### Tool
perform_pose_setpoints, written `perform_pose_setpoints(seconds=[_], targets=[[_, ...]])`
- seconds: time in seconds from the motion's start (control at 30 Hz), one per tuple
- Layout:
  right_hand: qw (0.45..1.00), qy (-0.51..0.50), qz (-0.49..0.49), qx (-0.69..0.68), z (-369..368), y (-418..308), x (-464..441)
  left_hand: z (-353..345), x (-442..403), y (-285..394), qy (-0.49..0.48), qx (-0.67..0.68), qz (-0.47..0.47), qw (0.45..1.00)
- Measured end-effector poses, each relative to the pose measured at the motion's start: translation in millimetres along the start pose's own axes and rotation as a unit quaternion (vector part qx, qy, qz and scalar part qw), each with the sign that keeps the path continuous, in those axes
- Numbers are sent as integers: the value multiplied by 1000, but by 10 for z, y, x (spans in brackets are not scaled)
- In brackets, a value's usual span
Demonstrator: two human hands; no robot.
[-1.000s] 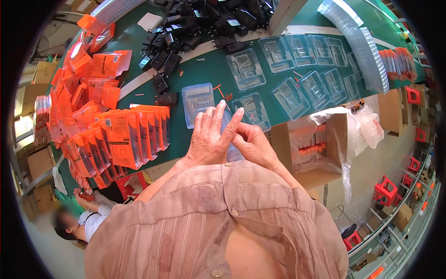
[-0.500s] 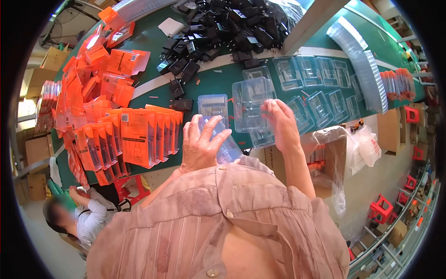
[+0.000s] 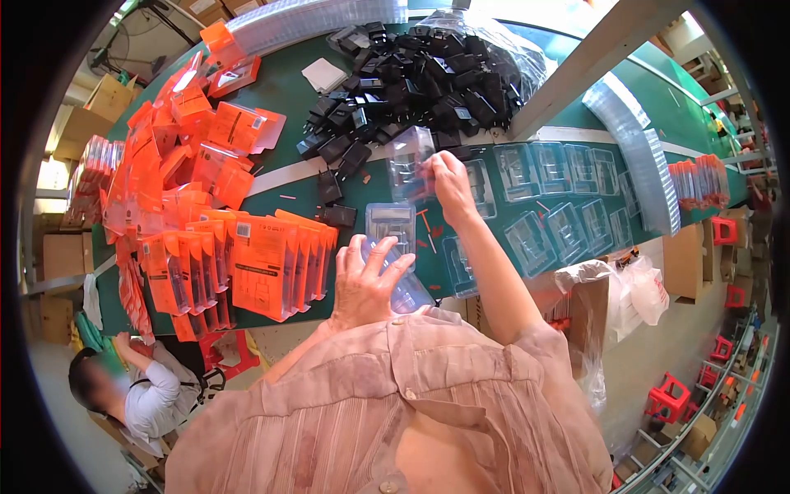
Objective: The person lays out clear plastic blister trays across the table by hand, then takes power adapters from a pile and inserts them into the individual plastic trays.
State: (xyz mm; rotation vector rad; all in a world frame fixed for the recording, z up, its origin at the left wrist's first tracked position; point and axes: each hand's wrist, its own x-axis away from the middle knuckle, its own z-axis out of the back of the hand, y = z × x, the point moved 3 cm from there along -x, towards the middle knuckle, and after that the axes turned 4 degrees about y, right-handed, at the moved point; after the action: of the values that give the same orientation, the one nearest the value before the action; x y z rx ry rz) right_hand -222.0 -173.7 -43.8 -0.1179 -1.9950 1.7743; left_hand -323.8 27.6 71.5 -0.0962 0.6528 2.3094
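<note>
My right hand [image 3: 453, 188] is closed on the edge of a clear plastic blister tray [image 3: 406, 161], which is raised over the table near the heap of black plug adapters [image 3: 428, 78]. Below it, my left hand [image 3: 368, 284] has its fingers bent over another clear blister tray [image 3: 409, 293] by the table's front edge. Just beyond those fingers lies one more clear tray [image 3: 390, 217]. Several empty-looking clear trays [image 3: 566, 230] are laid out in rows to the right. What the left palm touches is hidden.
Orange-carded packs [image 3: 265, 267] stand in rows at left, with a loose orange pile [image 3: 169, 148] behind. A slanting metal post [image 3: 592, 70] rises beyond the trays. Long nested tray stacks [image 3: 650, 177] lie at right. A seated person [image 3: 156, 395] is at lower left.
My right hand has moved forward and left with the clear tray, towards the black adapters. My left hand stays on its tray. The whole view has shifted a little.
</note>
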Motion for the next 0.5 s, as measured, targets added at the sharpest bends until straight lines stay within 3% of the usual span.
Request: perform_pose_setpoints(seconds=[0.1, 0.17, 0.23, 0.27, 0.37, 0.4, 0.43, 0.47, 0.5], targets=[[997, -17, -6, 74, -19, 286, -347, -29, 14, -12, -7, -1, 3, 1000], [952, 93, 135, 257, -5, 435, -486, -35, 3, -37, 0, -2, 9, 1000], [851, 185, 284, 401, -82, -55, -111, -44, -5, -47, 5, 1, 20, 1000], [805, 169, 339, 457, -79, -85, -87, -34, -31, -44, 8, 5, 25, 1000], [774, 167, 393, 469, -35, -320, 65, -17, -123, 6, 22, 9, 21, 999], [851, 128, 287, 420, -8, -430, 148, 5, -168, 22, 33, 15, 24, 999], [938, 9, 179, 295, 47, -515, 285, 23, -187, 26, 42, 19, 29, 998], [980, -108, 61, 154, 119, -569, 480, 25, -213, 1, 44, 28, 29, 998], [974, -185, 37, 125, 175, -604, 762, 38, -252, -8, 60, 45, 24, 997]])
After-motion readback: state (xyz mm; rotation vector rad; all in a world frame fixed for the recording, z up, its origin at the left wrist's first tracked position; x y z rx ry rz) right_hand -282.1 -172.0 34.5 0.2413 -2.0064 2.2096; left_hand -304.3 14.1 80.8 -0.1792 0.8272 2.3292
